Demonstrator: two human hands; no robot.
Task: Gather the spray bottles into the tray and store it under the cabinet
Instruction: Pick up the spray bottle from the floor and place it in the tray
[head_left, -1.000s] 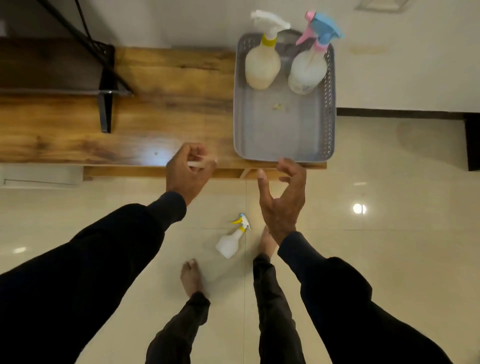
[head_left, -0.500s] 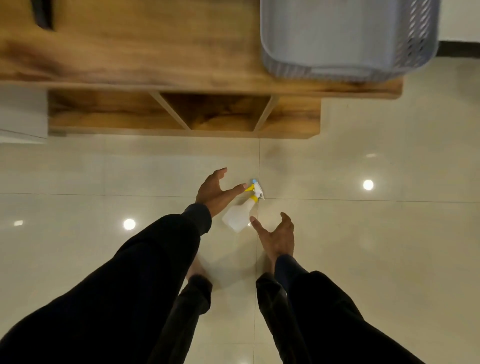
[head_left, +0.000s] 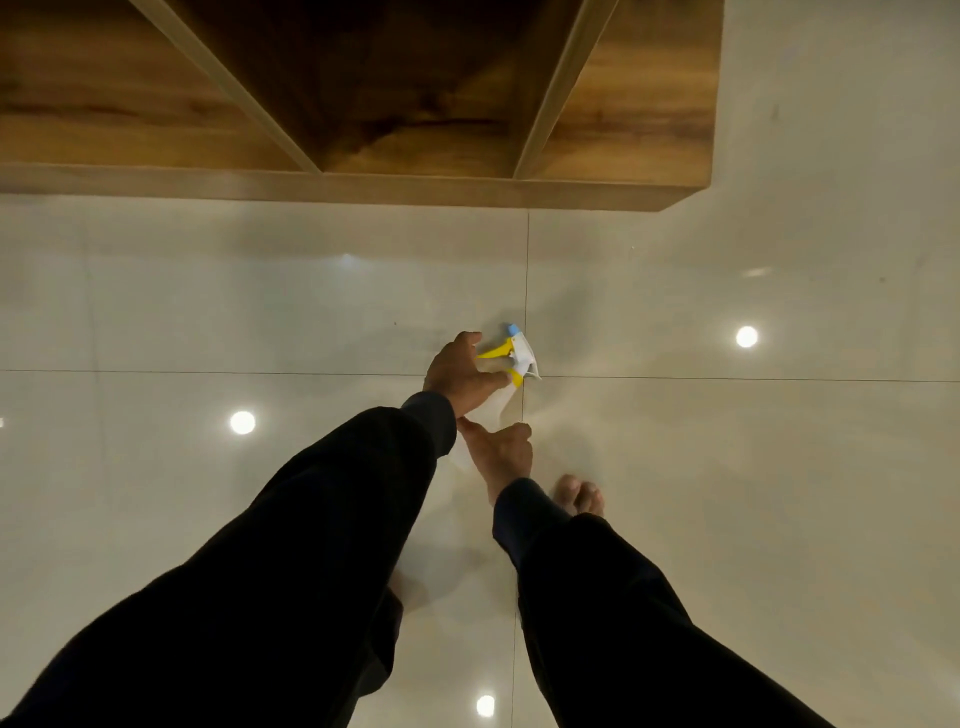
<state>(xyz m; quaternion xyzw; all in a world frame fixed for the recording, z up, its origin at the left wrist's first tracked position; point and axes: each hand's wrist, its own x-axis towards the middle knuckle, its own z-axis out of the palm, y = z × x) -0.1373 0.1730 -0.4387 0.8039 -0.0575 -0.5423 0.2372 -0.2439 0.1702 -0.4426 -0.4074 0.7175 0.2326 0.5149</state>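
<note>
A small white spray bottle (head_left: 511, 358) with a yellow trigger and a blue nozzle lies on the glossy floor tiles. My left hand (head_left: 457, 374) is closed around its neck, just below the trigger. My right hand (head_left: 501, 452) sits right behind the bottle's base with thumb and fingers spread; I cannot tell whether it touches the bottle. The translucent body is mostly hidden between the two hands. The tray and the other bottles are out of view. The wooden cabinet (head_left: 623, 187) fills the top, with a dark open compartment (head_left: 415, 104) in its underside.
One bare foot (head_left: 579, 496) stands on the floor just right of my right forearm. Cream floor tiles (head_left: 727, 467) with bright light reflections spread on all sides. The cabinet's front edge runs across the upper part of the view, ending at the right.
The view has dropped lower, so the tray left the frame. My left hand closed onto the bottle's neck. My right hand moved up to the bottle's base.
</note>
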